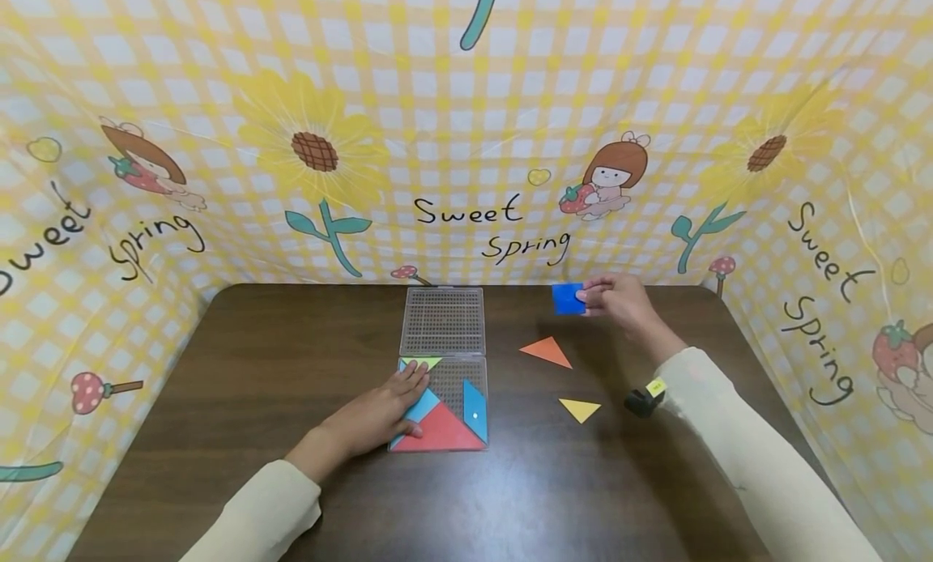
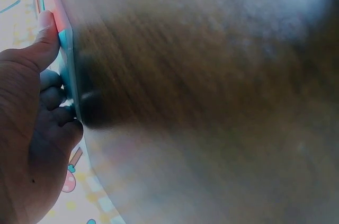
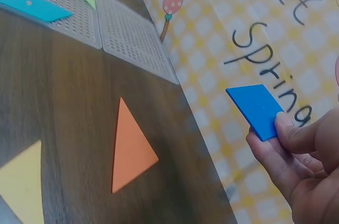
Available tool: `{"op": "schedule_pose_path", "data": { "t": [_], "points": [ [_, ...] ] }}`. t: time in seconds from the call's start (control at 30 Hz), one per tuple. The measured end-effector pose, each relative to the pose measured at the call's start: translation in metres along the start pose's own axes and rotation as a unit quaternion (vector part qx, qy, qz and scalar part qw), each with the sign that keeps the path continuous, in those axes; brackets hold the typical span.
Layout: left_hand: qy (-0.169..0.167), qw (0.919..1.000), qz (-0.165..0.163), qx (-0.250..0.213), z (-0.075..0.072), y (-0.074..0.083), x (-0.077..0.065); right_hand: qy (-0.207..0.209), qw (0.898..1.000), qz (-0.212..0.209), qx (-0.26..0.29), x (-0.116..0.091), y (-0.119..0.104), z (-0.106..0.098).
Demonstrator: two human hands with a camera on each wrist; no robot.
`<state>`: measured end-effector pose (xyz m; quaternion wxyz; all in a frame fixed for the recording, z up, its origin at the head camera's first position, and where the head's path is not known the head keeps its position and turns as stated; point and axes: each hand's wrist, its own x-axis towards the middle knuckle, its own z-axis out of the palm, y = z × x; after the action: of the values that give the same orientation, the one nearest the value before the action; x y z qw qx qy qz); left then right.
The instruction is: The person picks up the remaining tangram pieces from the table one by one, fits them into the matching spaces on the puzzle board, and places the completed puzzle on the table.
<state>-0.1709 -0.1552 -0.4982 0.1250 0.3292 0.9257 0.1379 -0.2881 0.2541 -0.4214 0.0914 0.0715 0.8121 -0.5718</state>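
Observation:
Between thumb and fingers, my right hand [image 1: 618, 301] pinches a blue square tangram piece [image 3: 258, 108] at the far right of the table. My left hand [image 1: 386, 404] lies with extended fingers over the left side of the hinged clear plastic case [image 1: 446, 374], its fingers on the pieces there. In the case's near half are a large red triangle [image 1: 443, 429], a light blue piece [image 1: 425, 406] partly under the hand, a light green piece [image 1: 430, 361] and a blue parallelogram [image 1: 475, 411]. The thumb rests on the red triangle.
The case's gridded far half [image 1: 443, 321] lies unfolded toward the back. An orange triangle [image 1: 547, 351] and a yellow triangle [image 1: 581, 408] lie on the wooden table [image 1: 291, 343] right of the case. A checked cloth [image 1: 466, 141] hangs behind and along both sides.

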Motion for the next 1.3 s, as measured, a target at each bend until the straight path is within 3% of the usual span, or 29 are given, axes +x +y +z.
{"op": "schedule_pose_path", "data": {
  "t": [0.83, 1.0, 1.3],
  "points": [
    [0.002, 1.0, -0.003, 0.008, 0.003, -0.003, 0.001, -0.053, 0.998, -0.022, -0.015, 0.007, -0.014, 0.068],
    [0.003, 1.0, 0.0, 0.008, 0.003, -0.003, 0.001, -0.06, 0.997, -0.037, -0.043, 0.005, -0.015, 0.081],
    [0.001, 1.0, -0.002, 0.002, 0.002, -0.002, 0.0, -0.058, 0.995, -0.028, -0.075, 0.003, -0.007, 0.109]
  ]
}}
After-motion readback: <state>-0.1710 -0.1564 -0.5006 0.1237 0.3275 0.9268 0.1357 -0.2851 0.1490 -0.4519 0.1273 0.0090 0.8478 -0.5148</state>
